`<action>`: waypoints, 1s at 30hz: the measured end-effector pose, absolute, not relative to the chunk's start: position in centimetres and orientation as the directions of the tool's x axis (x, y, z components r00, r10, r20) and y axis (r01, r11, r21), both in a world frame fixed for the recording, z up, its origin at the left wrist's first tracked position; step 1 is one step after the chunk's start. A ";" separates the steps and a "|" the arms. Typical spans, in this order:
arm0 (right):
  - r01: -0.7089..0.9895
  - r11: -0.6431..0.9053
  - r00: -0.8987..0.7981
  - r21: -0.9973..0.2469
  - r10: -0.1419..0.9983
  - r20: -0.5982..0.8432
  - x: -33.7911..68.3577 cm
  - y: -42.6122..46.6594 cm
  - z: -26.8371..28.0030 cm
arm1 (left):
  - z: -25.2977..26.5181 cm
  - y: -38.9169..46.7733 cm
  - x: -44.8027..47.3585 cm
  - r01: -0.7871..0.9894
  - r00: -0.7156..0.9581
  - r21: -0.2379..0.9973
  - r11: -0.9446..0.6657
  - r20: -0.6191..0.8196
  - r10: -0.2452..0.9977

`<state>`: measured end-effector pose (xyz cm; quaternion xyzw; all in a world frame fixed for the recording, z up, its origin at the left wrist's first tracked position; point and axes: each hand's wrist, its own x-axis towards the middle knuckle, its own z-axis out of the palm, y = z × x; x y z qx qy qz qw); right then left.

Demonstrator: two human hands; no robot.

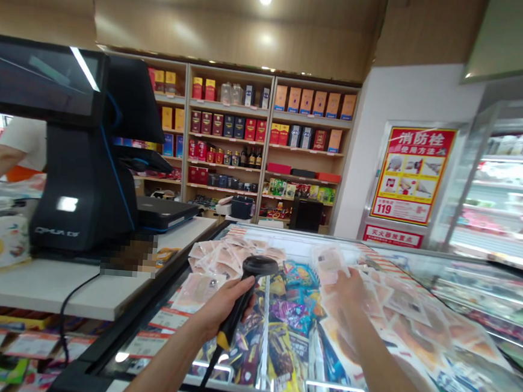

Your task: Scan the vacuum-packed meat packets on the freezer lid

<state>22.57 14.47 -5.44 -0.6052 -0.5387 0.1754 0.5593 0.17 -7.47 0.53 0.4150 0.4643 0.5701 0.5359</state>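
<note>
My left hand [233,296] is closed round the handle of a black barcode scanner [259,265] with a yellow butt. Its cord hangs down toward the front edge of the freezer. My right hand [349,290], slightly blurred, pinches a flat clear packet [329,260] with a pale label, above the right pile of packets [409,307]. A second pile of similar flat packets [220,256] lies on the glass freezer top, left of the scanner. Under the glass, colourful ice-cream wrappers [295,310] show between the piles.
A black checkout terminal [84,206] stands on the white counter [86,294] at left, with a cable over the edge. Behind it a person's arm [4,160] shows. Shelves of boxes [230,127] line the back; a lit refrigerated case [509,203] stands at right.
</note>
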 end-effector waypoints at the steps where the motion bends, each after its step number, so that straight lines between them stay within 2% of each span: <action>1: 0.541 0.143 0.381 -0.829 0.837 0.393 23.3 14.5 -4.9 | 0.5 -7.3 0.2 -0.226 -0.085 0.974 0.008 -0.028 0.996; 3: 0.673 0.056 0.383 -0.737 0.827 0.412 24.4 14.4 -3.9 | 0.4 -7.1 0.4 -0.224 -0.094 0.974 0.015 -0.037 0.995; 9: 0.886 0.015 0.220 -0.463 0.866 0.449 26.0 14.3 -2.9 | -0.1 -6.2 0.6 -0.231 -0.113 0.973 0.015 -0.042 0.993; 12: 0.942 -0.017 0.180 -0.335 0.868 0.462 26.5 14.8 -3.5 | -0.3 -5.9 0.3 -0.226 -0.128 0.974 0.028 -0.058 0.990; 17: 0.966 -0.074 0.191 -0.246 0.848 0.495 27.0 15.5 -4.0 | -0.6 -5.2 -1.4 -0.249 -0.186 0.968 0.041 -0.089 0.979; 20: 0.969 -0.069 0.198 -0.236 0.787 0.585 25.4 15.6 -3.4 | -0.9 -4.2 -2.8 -0.270 -0.186 0.963 0.011 -0.063 0.981; 22: 0.963 0.009 0.161 -0.271 0.783 0.601 23.2 15.9 -2.8 | -1.1 -3.3 -3.5 -0.283 -0.155 0.959 0.000 -0.045 0.987; 24: 0.935 0.116 0.086 -0.336 0.843 0.530 20.2 16.3 -2.3 | -1.2 -2.6 -4.0 -0.294 -0.123 0.956 0.002 -0.039 0.992; 26: 0.893 0.187 -0.011 -0.409 0.918 0.396 16.9 16.9 -2.1 | -1.3 -2.2 -4.1 -0.294 -0.119 0.956 -0.010 -0.026 0.993; 30: 0.866 0.210 -0.101 -0.453 0.962 0.253 11.1 18.2 -2.9 | -1.4 -2.3 -4.4 -0.250 -0.140 0.968 -0.017 -0.018 0.990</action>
